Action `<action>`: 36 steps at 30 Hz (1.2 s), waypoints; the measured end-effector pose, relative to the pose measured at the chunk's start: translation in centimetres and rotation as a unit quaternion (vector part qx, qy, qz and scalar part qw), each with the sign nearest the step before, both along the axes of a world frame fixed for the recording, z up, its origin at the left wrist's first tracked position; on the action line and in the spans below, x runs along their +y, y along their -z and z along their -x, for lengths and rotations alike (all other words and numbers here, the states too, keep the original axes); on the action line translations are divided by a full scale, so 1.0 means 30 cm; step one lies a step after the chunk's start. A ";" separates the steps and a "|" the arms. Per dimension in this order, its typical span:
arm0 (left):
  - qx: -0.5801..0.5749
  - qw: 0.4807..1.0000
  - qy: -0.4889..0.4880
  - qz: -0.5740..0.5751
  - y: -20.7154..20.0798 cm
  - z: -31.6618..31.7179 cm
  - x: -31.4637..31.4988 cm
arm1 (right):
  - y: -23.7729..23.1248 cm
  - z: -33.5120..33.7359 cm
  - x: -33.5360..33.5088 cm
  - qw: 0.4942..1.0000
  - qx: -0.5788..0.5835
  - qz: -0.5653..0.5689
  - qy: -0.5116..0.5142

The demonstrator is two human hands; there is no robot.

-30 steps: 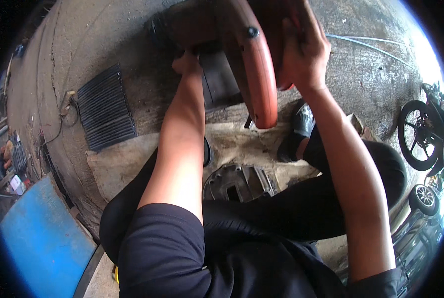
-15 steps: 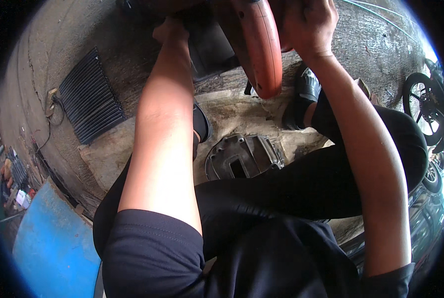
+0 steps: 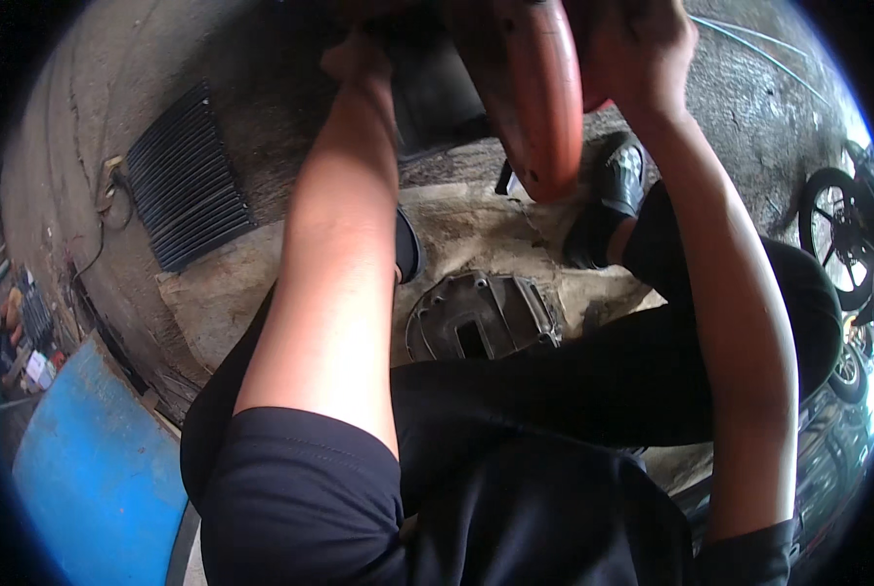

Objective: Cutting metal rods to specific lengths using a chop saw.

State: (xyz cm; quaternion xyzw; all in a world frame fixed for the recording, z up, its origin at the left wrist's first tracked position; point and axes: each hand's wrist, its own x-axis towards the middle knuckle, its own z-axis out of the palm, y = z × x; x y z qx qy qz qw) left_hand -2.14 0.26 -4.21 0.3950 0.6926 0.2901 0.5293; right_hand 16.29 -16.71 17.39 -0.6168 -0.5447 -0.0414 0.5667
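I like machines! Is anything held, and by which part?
Right hand seems to hold the red curved casing by its right side; left hand: too shadowed to tell.

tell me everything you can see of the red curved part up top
The red curved part looks scuffed, plastic or painted metal, with a thin dark line along its face. Its rounded lower end points down the picture, overlapping the tan sheet in this view; its top is out of frame. The right hand is beside it; contact is unclear.
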 end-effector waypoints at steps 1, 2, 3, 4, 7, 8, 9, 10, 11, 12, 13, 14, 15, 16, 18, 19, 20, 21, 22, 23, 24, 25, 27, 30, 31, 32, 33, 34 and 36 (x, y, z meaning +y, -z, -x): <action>-0.001 0.993 0.047 -0.111 0.048 0.068 0.038 | -0.033 0.023 0.032 0.999 -0.047 0.001 0.014; -0.002 0.972 0.099 -0.215 0.065 0.116 0.066 | -0.064 0.044 0.063 0.999 -0.030 0.013 0.013; -0.008 0.972 0.099 -0.214 0.059 0.076 0.046 | -0.088 0.025 0.067 0.999 -0.027 0.040 0.024; -0.079 0.984 0.024 -0.159 0.028 0.023 0.009 | -0.134 0.010 0.068 0.998 -0.033 0.042 0.028; -0.190 0.971 -0.130 -0.066 -0.028 -0.039 -0.012 | -0.217 -0.006 0.092 0.985 -0.035 0.152 0.068; -0.230 0.950 -0.208 -0.025 -0.042 -0.046 -0.007 | -0.196 -0.024 0.109 0.991 -0.030 0.119 0.062; -0.229 0.950 -0.208 -0.029 -0.045 -0.035 0.001 | -0.206 -0.012 0.127 0.995 -0.023 0.086 0.053; -0.240 0.946 -0.215 -0.030 -0.044 -0.021 0.003 | -0.238 0.035 0.108 0.988 -0.027 0.122 0.092; -0.250 0.942 -0.221 -0.030 -0.042 -0.012 0.008 | -0.223 0.021 0.118 0.988 -0.026 0.120 0.092; -0.253 0.942 -0.219 -0.029 -0.048 -0.026 0.005 | -0.207 -0.003 0.131 0.994 -0.009 0.088 0.060; -0.265 0.933 -0.244 -0.013 -0.051 -0.042 0.001 | -0.194 -0.026 0.132 0.998 0.007 0.057 0.028; -0.277 0.923 -0.268 0.006 -0.052 -0.063 -0.004 | -0.178 -0.048 0.123 0.997 -0.003 0.065 0.043; -0.278 0.924 -0.264 0.011 -0.047 -0.074 -0.008 | -0.176 -0.053 0.117 0.996 -0.005 0.069 0.049; -0.233 0.941 -0.245 0.033 -0.041 -0.081 -0.007 | -0.174 -0.061 0.113 0.995 -0.022 0.070 0.062; -0.184 0.956 -0.223 0.051 0.004 -0.029 0.029 | -0.188 -0.046 0.113 0.994 -0.035 0.070 0.075; -0.174 0.974 -0.118 -0.079 0.047 0.112 0.096 | -0.219 0.013 0.142 0.998 0.005 0.050 0.040; -0.157 0.968 -0.003 -0.198 0.066 0.211 0.128 | -0.234 0.056 0.160 0.999 0.041 0.035 0.009; -0.169 0.969 0.004 -0.179 0.062 0.124 0.072 | -0.203 0.031 0.139 0.998 0.031 0.052 0.022; -0.186 0.974 -0.105 -0.080 -0.004 -0.040 -0.015 | -0.169 -0.029 0.093 0.996 0.013 0.075 0.052; -0.181 0.959 -0.217 0.005 -0.082 -0.111 -0.055 | -0.166 -0.055 0.068 0.994 0.007 0.083 0.070; -0.178 0.960 -0.217 0.003 -0.096 -0.099 -0.050 | -0.158 -0.049 0.075 0.994 0.011 0.083 0.070; -0.190 0.958 -0.213 0.007 -0.104 -0.089 -0.046 | -0.145 -0.043 0.081 0.996 0.011 0.055 0.065; -0.215 0.954 -0.205 0.019 -0.100 -0.072 -0.036 | -0.134 -0.022 0.071 0.998 0.013 0.031 0.059; -0.236 0.950 -0.203 0.027 -0.035 -0.020 0.016 | -0.142 0.025 0.045 0.998 0.027 0.035 0.048; -0.115 0.987 -0.103 -0.038 0.017 0.063 0.081 | -0.149 0.061 0.067 0.997 0.046 0.035 0.052; 0.009 0.996 0.002 -0.091 0.050 0.124 0.114 | -0.145 0.085 0.080 0.996 0.060 0.040 0.060; 0.005 0.997 0.006 -0.079 0.053 0.088 0.075 | -0.121 0.072 0.060 0.995 0.056 0.051 0.066; -0.057 0.996 -0.063 -0.009 0.015 -0.002 0.013 | -0.108 0.040 0.022 0.995 0.042 0.057 0.073; -0.107 0.983 -0.138 0.055 -0.068 -0.054 -0.015 | -0.104 0.022 0.021 0.992 0.056 0.062 0.090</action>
